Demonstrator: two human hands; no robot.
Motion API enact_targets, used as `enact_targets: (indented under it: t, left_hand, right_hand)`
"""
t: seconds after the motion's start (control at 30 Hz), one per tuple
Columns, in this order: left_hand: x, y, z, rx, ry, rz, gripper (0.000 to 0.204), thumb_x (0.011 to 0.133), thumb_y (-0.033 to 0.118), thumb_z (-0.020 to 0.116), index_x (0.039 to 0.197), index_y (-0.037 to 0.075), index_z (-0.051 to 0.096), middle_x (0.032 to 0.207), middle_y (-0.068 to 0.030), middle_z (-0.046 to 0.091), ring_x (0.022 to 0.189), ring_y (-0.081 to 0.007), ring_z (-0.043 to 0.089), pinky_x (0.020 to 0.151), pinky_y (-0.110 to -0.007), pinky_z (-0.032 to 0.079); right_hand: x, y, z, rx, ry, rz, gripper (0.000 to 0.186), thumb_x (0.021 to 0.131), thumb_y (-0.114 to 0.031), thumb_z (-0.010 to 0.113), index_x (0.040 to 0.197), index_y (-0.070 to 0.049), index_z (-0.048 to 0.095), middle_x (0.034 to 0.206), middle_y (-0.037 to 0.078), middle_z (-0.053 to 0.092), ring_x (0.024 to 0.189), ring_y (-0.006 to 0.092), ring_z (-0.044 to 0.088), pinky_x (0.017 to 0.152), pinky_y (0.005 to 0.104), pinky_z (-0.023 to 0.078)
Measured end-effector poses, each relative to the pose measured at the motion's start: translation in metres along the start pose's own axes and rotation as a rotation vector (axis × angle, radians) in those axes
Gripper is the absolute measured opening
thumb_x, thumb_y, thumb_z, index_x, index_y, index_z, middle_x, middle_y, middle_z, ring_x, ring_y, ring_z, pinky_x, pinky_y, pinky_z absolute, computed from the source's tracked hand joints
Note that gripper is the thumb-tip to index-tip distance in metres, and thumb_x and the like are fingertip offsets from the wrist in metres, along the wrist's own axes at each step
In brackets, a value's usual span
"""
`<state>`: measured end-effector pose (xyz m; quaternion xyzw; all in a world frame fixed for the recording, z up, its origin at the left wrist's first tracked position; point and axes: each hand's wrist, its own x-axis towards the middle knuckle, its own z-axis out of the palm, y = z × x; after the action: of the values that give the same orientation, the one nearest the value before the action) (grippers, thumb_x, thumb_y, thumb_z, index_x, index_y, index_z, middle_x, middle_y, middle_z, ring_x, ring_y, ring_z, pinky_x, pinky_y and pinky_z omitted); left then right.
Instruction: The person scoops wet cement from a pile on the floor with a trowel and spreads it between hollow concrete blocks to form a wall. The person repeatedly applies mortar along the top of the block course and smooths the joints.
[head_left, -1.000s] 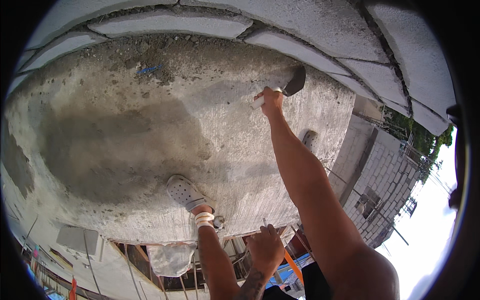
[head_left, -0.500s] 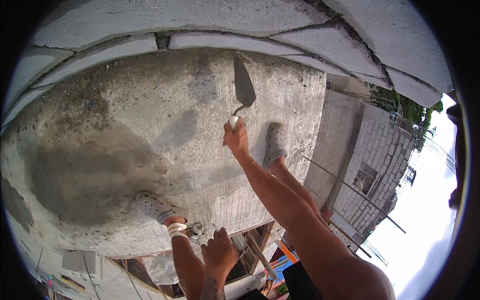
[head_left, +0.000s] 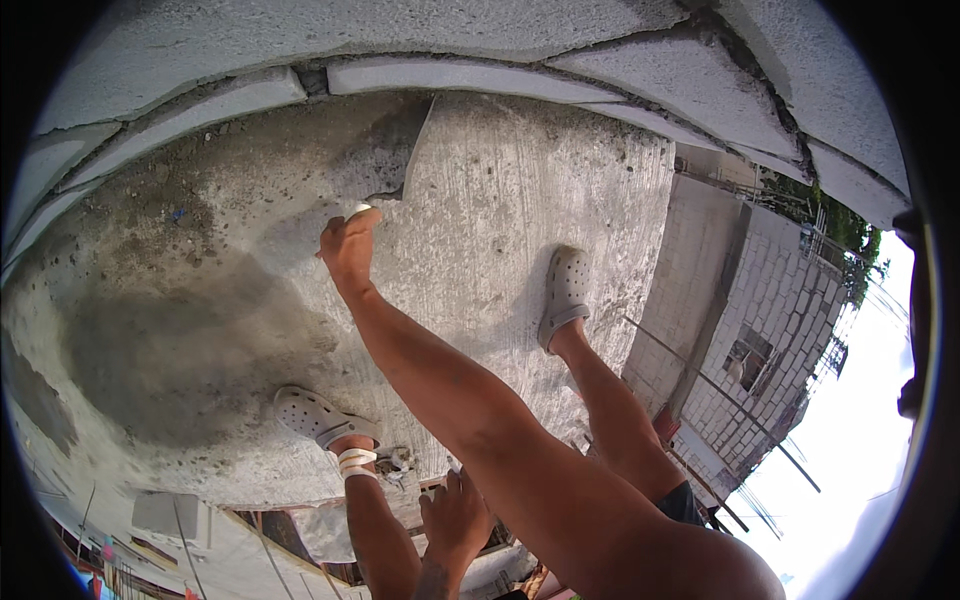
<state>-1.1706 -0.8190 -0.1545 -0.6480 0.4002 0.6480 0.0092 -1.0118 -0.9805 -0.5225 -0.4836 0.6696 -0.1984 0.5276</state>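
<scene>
My right hand (head_left: 350,248) grips the pale handle of a metal trowel (head_left: 402,160), whose dark blade lies low against the rough concrete slab (head_left: 500,190) near the foot of the block wall. At the lower middle, my left hand (head_left: 455,515) has curled fingers holding a thin pale object (head_left: 453,465), too small to identify surely. My feet, in grey perforated clogs (head_left: 312,415), stand apart on the slab, a white band round the left ankle. A dark damp patch (head_left: 180,350) covers part of the concrete at the left.
A wall of light blocks (head_left: 470,50) curves along the top. Past the slab's right edge are a lower structure with a block wall (head_left: 770,320), protruding metal rods (head_left: 720,390) and foliage. Below the near edge are openings, rods and a pale roof or wall surface.
My right hand has swept the trowel leftward across the slab, its blade turning. My left hand has stayed low. My right foot shows fully now.
</scene>
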Motion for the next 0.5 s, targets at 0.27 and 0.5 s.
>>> enact_targets:
  t: [0.27, 0.5]
  left_hand:
    - [0.007, -0.007, 0.005, -0.078, 0.031, -0.113, 0.045, 0.087, 0.023, 0.056, 0.125, -0.001, 0.055, 0.107, -0.0153, 0.065, 0.092, -0.0329, 0.069, 0.079, -0.058, 0.049]
    - [-0.044, -0.154, -0.065, -0.505, 0.845, -0.472, 0.054, 0.083, 0.006, 0.054, 0.136, -0.003, 0.047, 0.111, -0.0254, 0.062, 0.097, -0.0436, 0.064, 0.082, -0.050, 0.053]
  right_hand:
    - [-0.055, -0.045, -0.080, -0.178, -0.371, 0.039, 0.024, 0.092, -0.013, 0.055, 0.100, 0.003, 0.039, 0.065, 0.014, 0.058, 0.046, 0.0229, 0.060, 0.041, 0.0370, 0.048]
    - [0.047, -0.083, -0.127, 0.411, 0.071, 0.404, 0.005, 0.089, -0.001, 0.053, 0.086, 0.000, 0.049, 0.072, 0.010, 0.050, 0.061, 0.0218, 0.053, 0.055, 0.0420, 0.049]
